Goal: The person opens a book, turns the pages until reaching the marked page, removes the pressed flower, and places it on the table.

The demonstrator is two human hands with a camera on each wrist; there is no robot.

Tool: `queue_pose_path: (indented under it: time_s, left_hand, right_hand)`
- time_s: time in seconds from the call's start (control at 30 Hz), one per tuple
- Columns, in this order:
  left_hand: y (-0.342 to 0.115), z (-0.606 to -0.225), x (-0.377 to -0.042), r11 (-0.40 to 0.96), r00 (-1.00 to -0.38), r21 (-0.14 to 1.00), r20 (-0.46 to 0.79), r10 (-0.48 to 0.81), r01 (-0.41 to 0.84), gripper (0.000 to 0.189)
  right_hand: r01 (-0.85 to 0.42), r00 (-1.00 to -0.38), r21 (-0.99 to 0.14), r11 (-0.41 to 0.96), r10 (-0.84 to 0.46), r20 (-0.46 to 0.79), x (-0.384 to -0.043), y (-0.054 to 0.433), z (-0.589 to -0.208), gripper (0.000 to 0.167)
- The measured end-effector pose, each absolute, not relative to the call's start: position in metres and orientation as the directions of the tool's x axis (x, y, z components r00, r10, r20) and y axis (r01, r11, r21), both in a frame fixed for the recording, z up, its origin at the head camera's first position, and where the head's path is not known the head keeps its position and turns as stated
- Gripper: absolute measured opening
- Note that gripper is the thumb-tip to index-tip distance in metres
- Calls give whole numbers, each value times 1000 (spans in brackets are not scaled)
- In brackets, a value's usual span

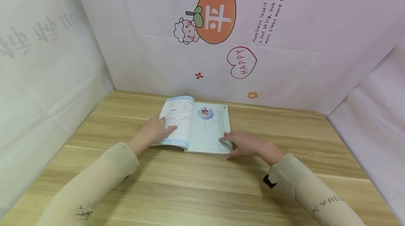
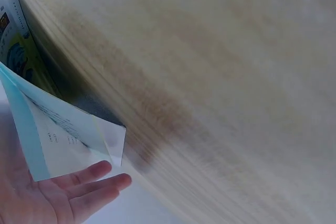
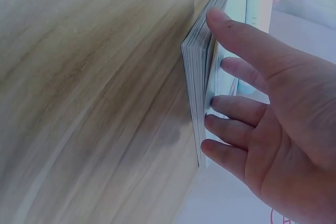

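In the head view, the open book [image 1: 207, 140] lies on the wooden table [image 1: 221, 191] near the printed back wall [image 1: 152, 57]; your left hand [image 1: 153, 131] rests on its left page [image 1: 178, 108], your right hand [image 1: 245, 144] at its right edge. In the left wrist view, your fingers [image 2: 94, 186] extend, unclenched, past a curved page corner. In the right wrist view, your thumb [image 3: 239, 32] and fingers stand apart along the page edges.

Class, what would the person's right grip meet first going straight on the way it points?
The right grip would probably meet the open book's right-hand page first; whether they touch is unclear.
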State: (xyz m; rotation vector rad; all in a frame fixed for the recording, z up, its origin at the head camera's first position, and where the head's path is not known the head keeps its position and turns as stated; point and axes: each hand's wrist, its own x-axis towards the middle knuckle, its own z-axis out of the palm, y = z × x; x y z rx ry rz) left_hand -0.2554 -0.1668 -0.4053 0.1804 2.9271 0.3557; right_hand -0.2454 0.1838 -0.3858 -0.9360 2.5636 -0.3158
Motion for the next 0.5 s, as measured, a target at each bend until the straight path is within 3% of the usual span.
queue_pose_path:
  time_s: [0.5]
  left_hand:
    - [-167, -406, -257, 960, -971, 268, -196, 136, 80, 86]
  right_hand:
    - [-573, -692, -324, 752, -657, -301, -247, 184, -383, 58]
